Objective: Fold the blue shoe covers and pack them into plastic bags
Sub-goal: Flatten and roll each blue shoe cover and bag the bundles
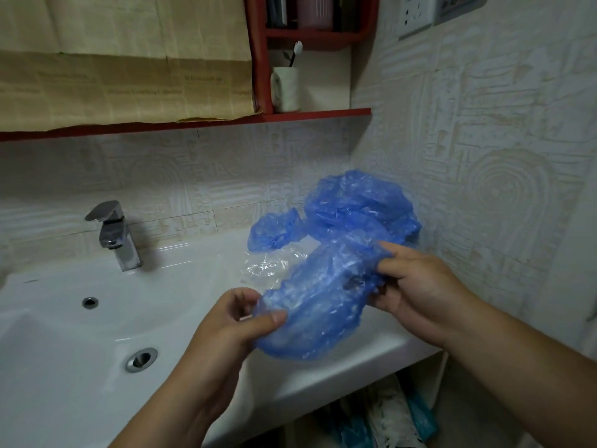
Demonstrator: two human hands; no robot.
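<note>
The left hand (239, 321) pinches the near-left end of a blue shoe cover (316, 305) between thumb and curled fingers. The right hand (416, 292) grips the far-right end, its fingers bunched round the gathered edge. The hands are apart, and the cover hangs stretched between them in a shallow curve, crinkled and half see-through. It is held in the air above the right ledge of a white sink (355, 367).

Just beyond the held cover, clear plastic (261, 266) lies flat on the ledge; whether it is one bag or several cannot be told. Farther back, in the far right corner against the wall, sits a heap of blue covers (358, 205), too crumpled together to count. One more blue cover (274, 231) lies by itself just left of the heap. So there are two separate covers plus the heap.

The basin fills the near left, with one drain (141, 359) at its bottom and one small overflow hole (90, 302) higher up. One chrome tap (113, 234) stands at the far edge.

The walls are pale tiles (484, 156) with a raised pattern. Above the sink runs a red shelf (316, 113) carrying one white mug (286, 88) with a toothbrush (295, 53) in it. Yellowed paper (122, 59) covers the panel to the left of it. A wall socket (415, 14) sits at the upper right. Under the sink at the near right lie some blue and white packets (387, 415), too dim to make out.
</note>
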